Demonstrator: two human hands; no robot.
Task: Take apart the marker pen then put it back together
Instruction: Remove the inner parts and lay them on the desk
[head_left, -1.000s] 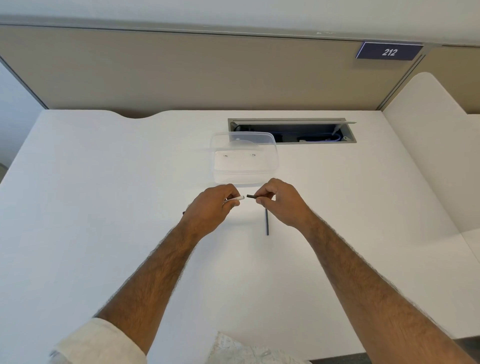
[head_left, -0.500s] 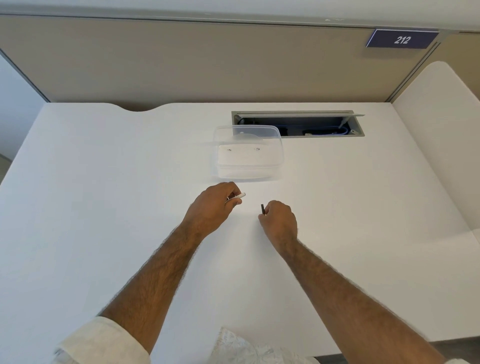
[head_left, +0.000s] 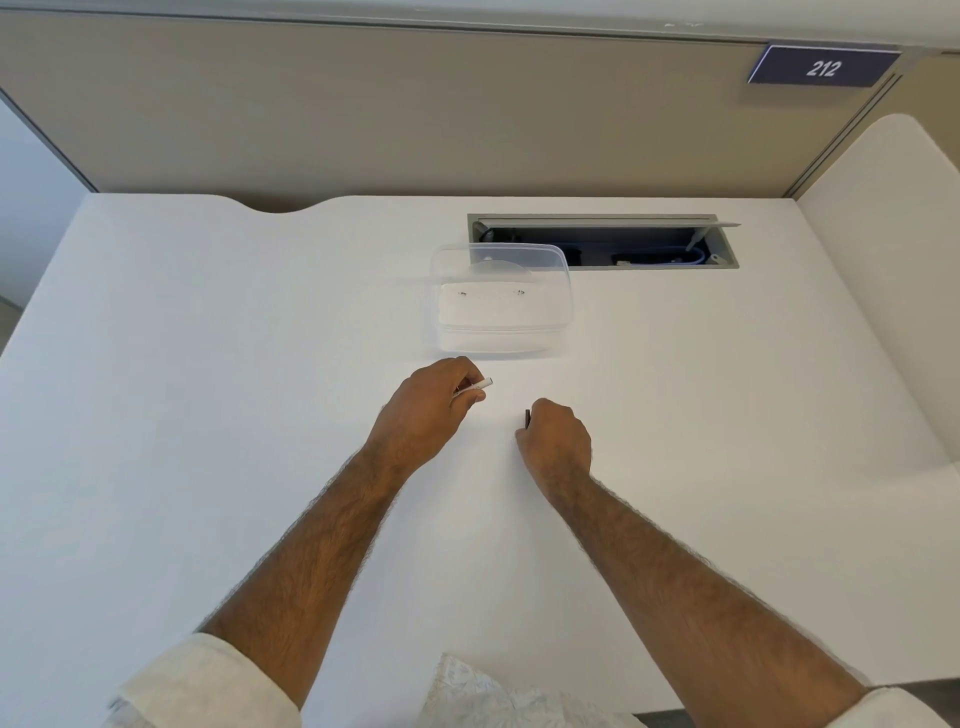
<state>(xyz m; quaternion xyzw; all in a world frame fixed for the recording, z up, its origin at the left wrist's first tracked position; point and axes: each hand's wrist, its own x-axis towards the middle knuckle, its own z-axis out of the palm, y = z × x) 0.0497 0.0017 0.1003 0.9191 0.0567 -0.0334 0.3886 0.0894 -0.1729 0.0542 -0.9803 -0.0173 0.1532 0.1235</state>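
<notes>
On the white desk (head_left: 208, 415), the left hand (head_left: 423, 410) is curled around a slim white tubular marker barrel (head_left: 475, 387), pinching it so that its open end pokes out past the fingertips toward the right. The right hand (head_left: 556, 441), a short way to the right and slightly nearer the person, is closed in a loose fist on a small dark stick-like marker part (head_left: 527, 419), whose end stands up just above the thumb. The two pieces are apart, with bare desk between them, and both sit just in front of a clear rectangular plastic container (head_left: 501, 301) near the open grey cable tray (head_left: 602, 241).
</notes>
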